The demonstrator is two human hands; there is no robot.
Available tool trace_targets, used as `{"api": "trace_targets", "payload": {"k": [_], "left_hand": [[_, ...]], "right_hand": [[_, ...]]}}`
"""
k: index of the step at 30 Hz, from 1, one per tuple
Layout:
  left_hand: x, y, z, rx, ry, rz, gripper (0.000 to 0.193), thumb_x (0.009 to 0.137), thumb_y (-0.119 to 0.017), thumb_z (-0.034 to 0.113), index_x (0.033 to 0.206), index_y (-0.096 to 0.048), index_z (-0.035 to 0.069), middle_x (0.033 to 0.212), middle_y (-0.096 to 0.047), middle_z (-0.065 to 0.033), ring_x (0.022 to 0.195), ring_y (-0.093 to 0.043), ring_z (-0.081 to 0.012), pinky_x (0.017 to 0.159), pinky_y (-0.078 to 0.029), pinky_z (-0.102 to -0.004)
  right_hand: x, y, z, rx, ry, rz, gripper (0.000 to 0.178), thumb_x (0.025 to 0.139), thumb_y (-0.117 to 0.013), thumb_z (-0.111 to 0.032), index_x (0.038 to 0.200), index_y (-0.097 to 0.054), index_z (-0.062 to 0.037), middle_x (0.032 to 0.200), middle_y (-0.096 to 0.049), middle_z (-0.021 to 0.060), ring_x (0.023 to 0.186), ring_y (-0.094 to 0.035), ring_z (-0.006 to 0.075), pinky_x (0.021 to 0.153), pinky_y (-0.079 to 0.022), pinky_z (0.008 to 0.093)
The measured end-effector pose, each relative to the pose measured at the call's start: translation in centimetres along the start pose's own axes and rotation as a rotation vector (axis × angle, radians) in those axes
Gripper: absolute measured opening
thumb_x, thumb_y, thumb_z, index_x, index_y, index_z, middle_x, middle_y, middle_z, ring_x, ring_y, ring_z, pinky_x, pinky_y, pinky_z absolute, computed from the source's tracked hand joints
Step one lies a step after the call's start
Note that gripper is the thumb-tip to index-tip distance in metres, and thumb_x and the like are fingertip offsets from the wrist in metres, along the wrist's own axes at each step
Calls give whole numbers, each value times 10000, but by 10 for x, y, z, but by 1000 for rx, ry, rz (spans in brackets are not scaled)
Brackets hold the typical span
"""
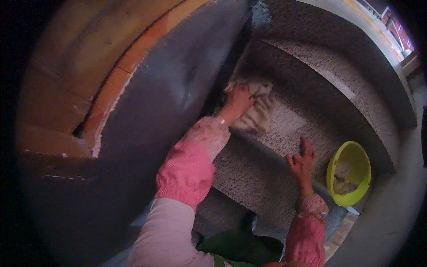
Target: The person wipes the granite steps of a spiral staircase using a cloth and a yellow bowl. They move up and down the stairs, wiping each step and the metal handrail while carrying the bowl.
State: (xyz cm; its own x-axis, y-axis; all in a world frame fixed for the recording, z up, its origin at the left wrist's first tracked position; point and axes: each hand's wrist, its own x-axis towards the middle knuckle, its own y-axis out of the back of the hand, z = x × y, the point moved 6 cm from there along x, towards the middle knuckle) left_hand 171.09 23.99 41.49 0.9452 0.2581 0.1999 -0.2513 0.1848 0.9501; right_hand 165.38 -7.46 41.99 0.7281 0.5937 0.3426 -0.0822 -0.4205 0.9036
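Lime bowl [360, 163], crumpled cloth [342, 181] inside, left hand [239, 101] on rag [257, 116]

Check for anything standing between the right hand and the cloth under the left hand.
Nothing visible: only bare speckled step lies between the right hand and the cloth. The left hand rests on the cloth, and the yellow bowl sits off to the right.

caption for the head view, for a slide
Left hand on a cloth atop a speckled step; empty right hand near a yellow-green bowl.
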Motion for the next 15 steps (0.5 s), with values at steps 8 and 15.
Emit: {"api": "trace_targets", "payload": {"k": [8,15], "left_hand": [[-157,48,-69,-162,342,-34,481,715,-675,266,1115,-558,27,906,-635,-174,868,-601,-337,864,-412,-455],[1,91,14,70,-122,375,465,764,-653,257,1162,-538,46,1195,-522,-222,1091,-513,-352,918,-375,-479]], "right_hand": [[9,3,-13,101,-1,17,327,737,-646,-339,585,-588,-55,1410,-381,148,1320,-312,339,1069,-207,458],[5,3,-6,5,-4,35,328,729,-656,-323,546,-583,-61,1420,-371,142,1318,-325,336,1062,-223,460]]}}
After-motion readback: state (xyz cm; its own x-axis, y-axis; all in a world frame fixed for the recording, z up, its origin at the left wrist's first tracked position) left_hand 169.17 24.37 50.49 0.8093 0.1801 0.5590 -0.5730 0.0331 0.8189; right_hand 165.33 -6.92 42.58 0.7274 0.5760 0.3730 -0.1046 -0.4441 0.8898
